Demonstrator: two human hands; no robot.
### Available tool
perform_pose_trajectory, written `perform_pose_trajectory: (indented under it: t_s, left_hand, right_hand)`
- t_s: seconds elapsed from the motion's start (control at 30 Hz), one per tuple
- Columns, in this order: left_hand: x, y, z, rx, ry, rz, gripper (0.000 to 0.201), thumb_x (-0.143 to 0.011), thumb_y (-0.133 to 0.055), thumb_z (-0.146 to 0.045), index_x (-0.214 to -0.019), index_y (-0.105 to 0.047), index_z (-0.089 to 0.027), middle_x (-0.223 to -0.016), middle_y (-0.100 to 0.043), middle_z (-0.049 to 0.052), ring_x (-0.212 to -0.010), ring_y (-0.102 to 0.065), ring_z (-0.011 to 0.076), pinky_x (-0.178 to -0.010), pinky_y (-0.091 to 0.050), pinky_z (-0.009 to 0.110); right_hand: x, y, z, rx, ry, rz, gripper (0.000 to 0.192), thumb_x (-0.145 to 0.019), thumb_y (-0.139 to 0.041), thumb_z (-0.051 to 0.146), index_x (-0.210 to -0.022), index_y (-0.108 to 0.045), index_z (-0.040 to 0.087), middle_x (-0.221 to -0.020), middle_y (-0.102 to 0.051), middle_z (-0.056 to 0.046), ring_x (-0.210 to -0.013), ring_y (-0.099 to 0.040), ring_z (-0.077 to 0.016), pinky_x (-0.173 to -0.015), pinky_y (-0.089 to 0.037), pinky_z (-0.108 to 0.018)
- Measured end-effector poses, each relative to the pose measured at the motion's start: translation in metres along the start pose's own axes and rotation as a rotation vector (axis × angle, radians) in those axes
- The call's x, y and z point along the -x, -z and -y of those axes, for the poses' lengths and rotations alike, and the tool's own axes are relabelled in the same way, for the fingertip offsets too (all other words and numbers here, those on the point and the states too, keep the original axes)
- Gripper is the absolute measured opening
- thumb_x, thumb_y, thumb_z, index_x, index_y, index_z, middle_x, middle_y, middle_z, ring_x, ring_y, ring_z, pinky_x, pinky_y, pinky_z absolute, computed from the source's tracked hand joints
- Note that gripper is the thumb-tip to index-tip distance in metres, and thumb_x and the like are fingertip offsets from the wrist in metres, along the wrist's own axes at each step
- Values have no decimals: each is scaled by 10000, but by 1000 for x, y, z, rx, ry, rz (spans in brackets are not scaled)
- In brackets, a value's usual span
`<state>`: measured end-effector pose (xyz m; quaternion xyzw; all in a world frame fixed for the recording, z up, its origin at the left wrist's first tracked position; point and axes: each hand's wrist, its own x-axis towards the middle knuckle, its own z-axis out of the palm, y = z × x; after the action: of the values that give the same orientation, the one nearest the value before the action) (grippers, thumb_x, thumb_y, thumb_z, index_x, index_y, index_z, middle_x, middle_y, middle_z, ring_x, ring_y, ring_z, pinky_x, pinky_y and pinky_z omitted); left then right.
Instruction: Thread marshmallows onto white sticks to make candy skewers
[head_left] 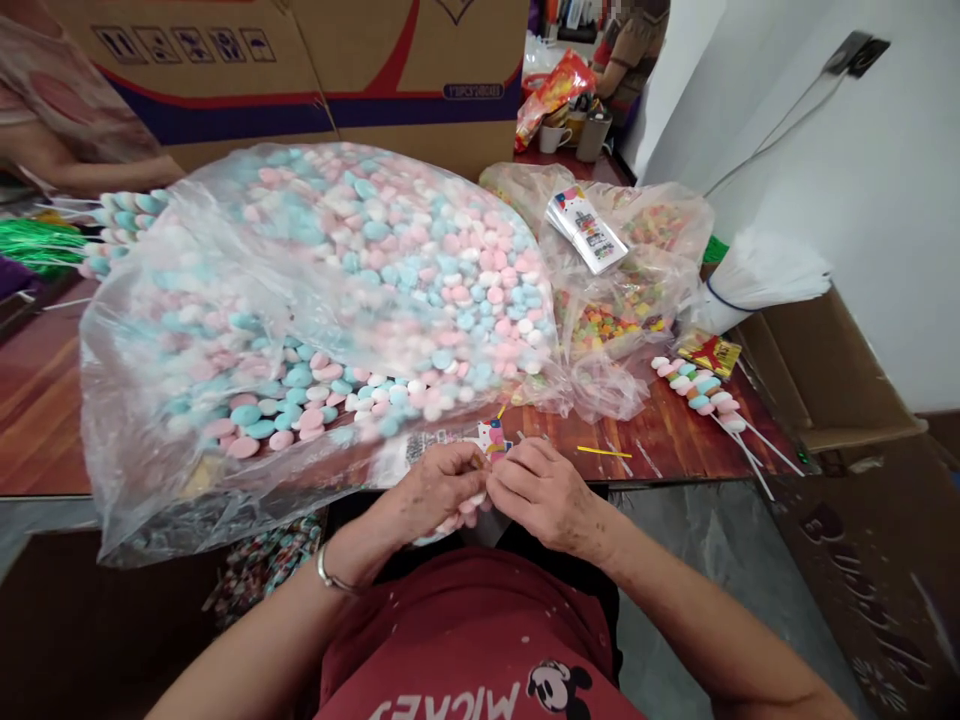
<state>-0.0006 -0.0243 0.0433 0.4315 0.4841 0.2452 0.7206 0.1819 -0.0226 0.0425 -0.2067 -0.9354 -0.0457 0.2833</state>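
My left hand (442,487) and my right hand (544,492) meet at the table's front edge, fingers pinched together. Under my left hand shows a candy skewer (466,515) of pink and white pieces, mostly hidden by the fingers. What my right fingertips pinch is too small and covered to make out. Just beyond the fingers lies a clear printed wrapper (491,436) with coloured spots. To the right of my right hand, a yellow twist tie (604,452) rests on the table. A large clear bag of pink, blue and white candies (375,290) fills the space behind my hands.
Finished-looking candy skewers (701,390) lie at right, others (127,225) at left. A wrapper stack (587,230) sits on a bag of small coloured sweets (622,310). White sticks or sleeves (765,275) stand bundled above an open carton (817,370). A big cardboard box (322,80) stands behind; people are nearby.
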Motion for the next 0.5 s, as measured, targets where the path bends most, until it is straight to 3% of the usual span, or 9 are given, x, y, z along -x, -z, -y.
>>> perform_pose_trajectory:
  t_s: [0.1,0.23,0.4,0.5]
  left_hand:
    - [0,7,-9,-156,166,255,100,-642,-662,-234,-700,-649,-154,-567,-655,0,-416,-534,92,-352,-313,163]
    - [-4,5,-6,-178,293,432,112,-562,-651,-168,-669,-676,-149,-547,-664,-9,-416,-543,99,-382,-375,180]
    - [-5,-2,-6,-154,321,446,105,-548,-684,-228,-604,-652,-145,-524,-641,-4,-400,-515,90,-398,-393,189]
    - [-5,-4,-9,-294,302,371,90,-570,-644,-222,-629,-637,-154,-522,-622,-10,-407,-514,109,-378,-347,194]
  right_hand:
    - [-4,18,-6,-108,100,199,248,-984,-418,146,-858,-633,146,-961,-639,-64,-825,-518,-161,-727,-422,-303]
    - [-5,28,-7,-147,216,350,217,-981,-435,129,-904,-633,174,-892,-639,-8,-756,-523,-122,-611,-388,-265]
    - [1,29,-1,-105,150,352,216,-993,-425,190,-909,-624,186,-798,-611,-15,-710,-541,-135,-566,-374,-270]
    - [0,29,9,-49,23,383,199,-962,-446,157,-860,-616,152,-793,-614,-53,-732,-564,-171,-575,-400,-287]
